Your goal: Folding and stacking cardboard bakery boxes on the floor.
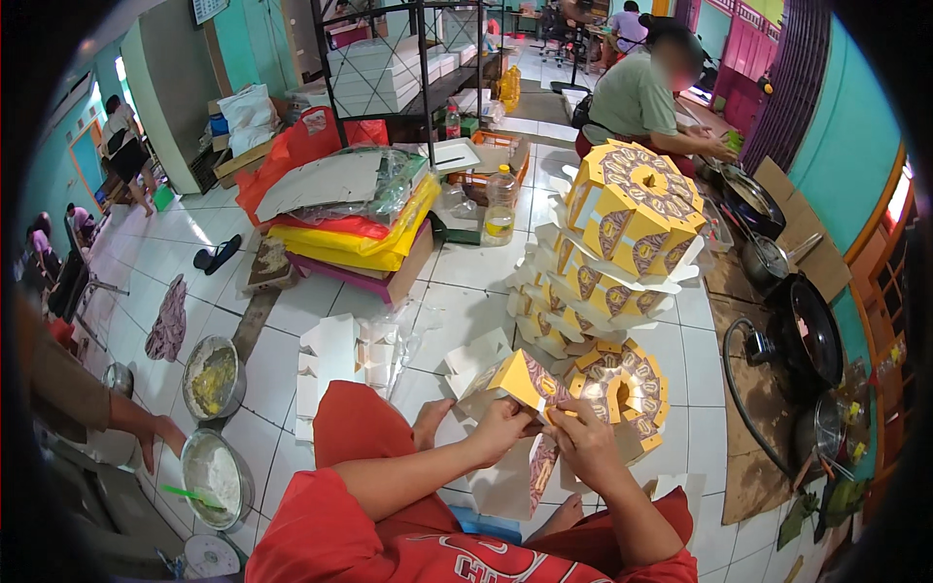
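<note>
Between my knees I hold a yellow and white cardboard box (pixel 523 379) with a purple printed pattern, partly folded. My left hand (pixel 500 431) is closed on its near edge, fingers curled. Close beside it, my right hand (pixel 585 443) pinches the box's right side; the fingertips are partly hidden. A white panel (pixel 501 480) with a patterned edge hangs below my hands. Just beyond my right hand, a ring of matching wedge-shaped boxes (pixel 653 381) lies on the floor. Behind it rises a tall stack of similar yellow boxes (pixel 637 206).
Unprinted white cartons (pixel 327 361) lie left of my knee. Metal bowls (pixel 216 478) with white powder and yellow mixture stand further left. A bottle (pixel 500 206) stands near piled plastic packs (pixel 379 243). Along the right wall are black pans (pixel 812 325) and a hose; another person (pixel 632 97) works there.
</note>
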